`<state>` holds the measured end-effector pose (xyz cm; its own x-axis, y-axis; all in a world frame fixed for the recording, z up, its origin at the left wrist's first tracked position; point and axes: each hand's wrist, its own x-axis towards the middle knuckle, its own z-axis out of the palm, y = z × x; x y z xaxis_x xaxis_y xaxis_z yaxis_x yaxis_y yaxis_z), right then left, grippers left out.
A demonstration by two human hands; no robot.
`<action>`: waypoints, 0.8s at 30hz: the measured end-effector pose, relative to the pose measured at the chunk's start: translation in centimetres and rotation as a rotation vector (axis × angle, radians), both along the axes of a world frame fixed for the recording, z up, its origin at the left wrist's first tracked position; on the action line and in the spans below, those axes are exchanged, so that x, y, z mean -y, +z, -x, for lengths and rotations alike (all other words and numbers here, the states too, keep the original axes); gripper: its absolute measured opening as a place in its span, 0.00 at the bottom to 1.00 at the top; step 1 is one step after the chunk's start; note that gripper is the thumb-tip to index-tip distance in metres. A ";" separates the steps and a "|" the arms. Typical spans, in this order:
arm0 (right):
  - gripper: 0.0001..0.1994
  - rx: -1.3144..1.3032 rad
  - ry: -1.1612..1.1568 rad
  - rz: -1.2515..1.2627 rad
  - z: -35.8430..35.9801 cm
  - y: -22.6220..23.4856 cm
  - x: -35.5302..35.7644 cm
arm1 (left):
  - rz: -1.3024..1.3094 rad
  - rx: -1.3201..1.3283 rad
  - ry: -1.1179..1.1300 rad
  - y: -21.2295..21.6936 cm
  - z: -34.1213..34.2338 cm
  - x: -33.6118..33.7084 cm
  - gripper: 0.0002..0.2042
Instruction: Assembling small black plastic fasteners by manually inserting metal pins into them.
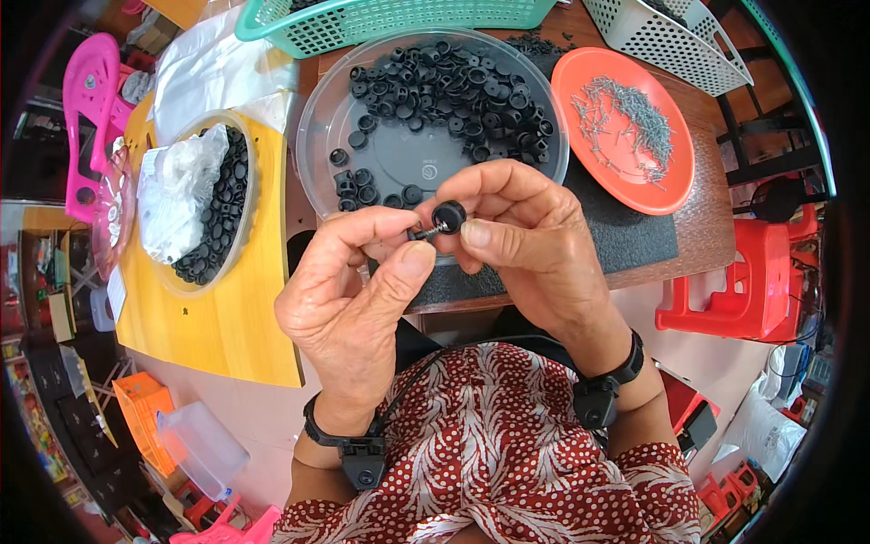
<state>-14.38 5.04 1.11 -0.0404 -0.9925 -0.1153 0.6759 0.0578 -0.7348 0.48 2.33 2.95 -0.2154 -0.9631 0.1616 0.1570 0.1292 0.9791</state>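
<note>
Both hands meet over the near rim of a clear round tub (313, 172) that holds many small black plastic caps (489, 86). Between the thumb and fingers of my right hand (535, 240) is a black round cap (449, 216), its hollow side partly showing. My left hand (358, 281) pinches a silver screw (433, 232) with a small dark piece at its end, pointing at the cap. Whether the screw touches the cap is hard to tell. To the right, a red-orange plate (580, 172) carries a pile of silver screws (639, 118).
A green basket (399, 27) and a white perforated basket (671, 45) stand at the back. On the yellow table (236, 335) at left sits another tub (245, 222) with black caps and a plastic bag (181, 190). Red stools (734, 281) are at right.
</note>
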 end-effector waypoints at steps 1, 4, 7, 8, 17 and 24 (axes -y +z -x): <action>0.12 0.004 -0.005 0.013 0.0 -0.1 0.1 | 0.004 -0.003 0.002 -0.1 0.1 0.1 0.10; 0.12 0.006 -0.014 0.025 -0.1 -0.2 0.2 | -0.001 0.001 0.012 -0.1 0.3 0.2 0.10; 0.13 0.005 -0.012 0.024 -0.1 -0.2 0.2 | -0.021 0.015 0.028 0.0 0.4 0.0 0.10; 0.13 0.005 -0.008 0.024 -0.1 -0.2 0.2 | -0.032 0.022 0.036 0.0 0.4 -0.1 0.10; 0.12 -0.057 -0.016 0.019 -0.1 -0.3 0.2 | 0.006 0.107 0.061 -0.2 0.4 0.2 0.09; 0.11 -0.071 -0.025 0.037 -0.2 -0.7 0.2 | -0.026 0.116 0.070 0.0 0.5 0.1 0.09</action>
